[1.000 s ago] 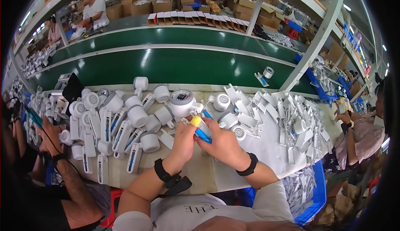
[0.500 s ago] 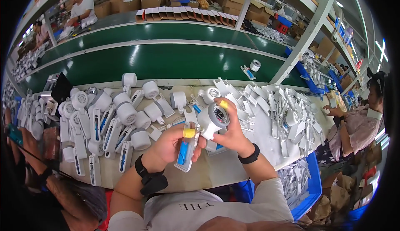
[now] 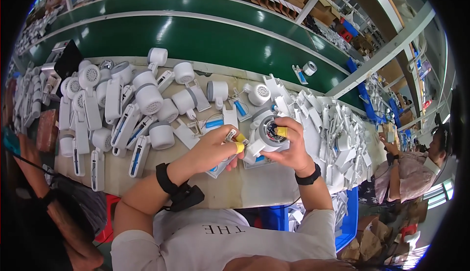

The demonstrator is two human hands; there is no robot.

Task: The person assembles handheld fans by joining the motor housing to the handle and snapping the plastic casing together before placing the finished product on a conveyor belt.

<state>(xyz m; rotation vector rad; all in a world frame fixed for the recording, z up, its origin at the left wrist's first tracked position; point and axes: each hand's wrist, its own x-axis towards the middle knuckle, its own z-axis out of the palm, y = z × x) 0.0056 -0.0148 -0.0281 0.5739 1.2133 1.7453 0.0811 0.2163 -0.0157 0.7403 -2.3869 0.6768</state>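
My right hand [image 3: 293,146] grips the round white head of a handheld fan [image 3: 268,133]; its open end faces up, showing dark inner parts, and its short neck points toward my left hand. My left hand [image 3: 213,148] is closed on a slim white handle shell [image 3: 215,171] with a blue battery inside, mostly hidden by the fingers. Neck and handle look apart; whether wires join them I cannot tell. Yellow wraps cover some fingers on both hands. Just beyond lie another handle with a blue battery [image 3: 214,123] and a fan head with a grille [image 3: 259,95].
Several white fans [image 3: 149,100] crowd the table's left side. White handle shells [image 3: 338,139] heap on the right. Behind runs a green conveyor belt [image 3: 205,41] carrying one fan [image 3: 309,68]. A blue bin [image 3: 350,222] stands below the front edge. Co-workers sit on both sides.
My right hand has turned the fan head so its open end faces up more. My left hand has tilted the handle, and the two parts sit farther apart. The view has shifted.
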